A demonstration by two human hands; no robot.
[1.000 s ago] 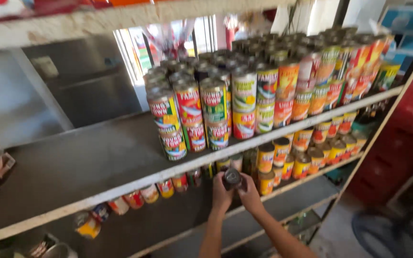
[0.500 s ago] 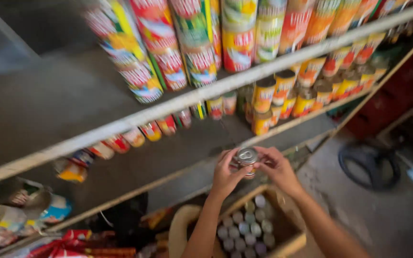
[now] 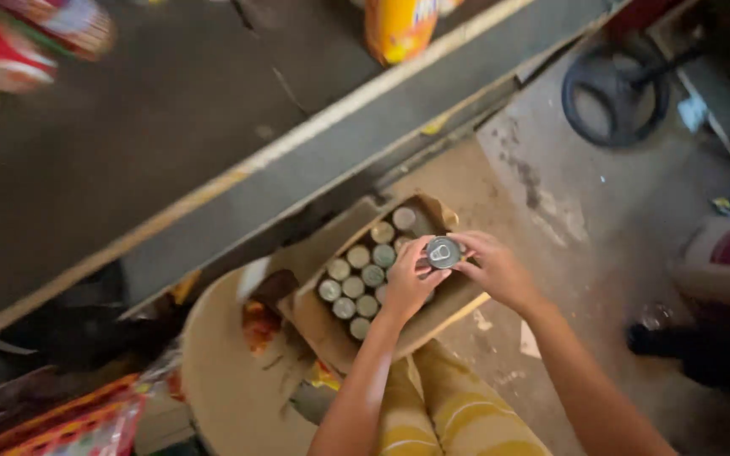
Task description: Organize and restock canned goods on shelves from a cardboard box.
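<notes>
Both my hands hold one small tin can (image 3: 443,252) with a silver pull-tab lid, seen from above. My left hand (image 3: 408,279) grips its left side and my right hand (image 3: 492,268) grips its right side. Right beneath the can sits an open cardboard box (image 3: 329,323) with several more silver-topped cans (image 3: 359,282) standing upright in rows. The box rests over my lap, on yellow striped trousers (image 3: 454,411).
A dark shelf board with a pale front edge (image 3: 213,181) runs diagonally above the box. An orange can (image 3: 397,27) and blurred red packets (image 3: 10,51) stand on it. A black round fan base (image 3: 614,91) lies on the concrete floor at right.
The view has tipped down from the stocked shelves to the box and floor. My hands, still on the one can, have come down from the shelf front to just over the box.
</notes>
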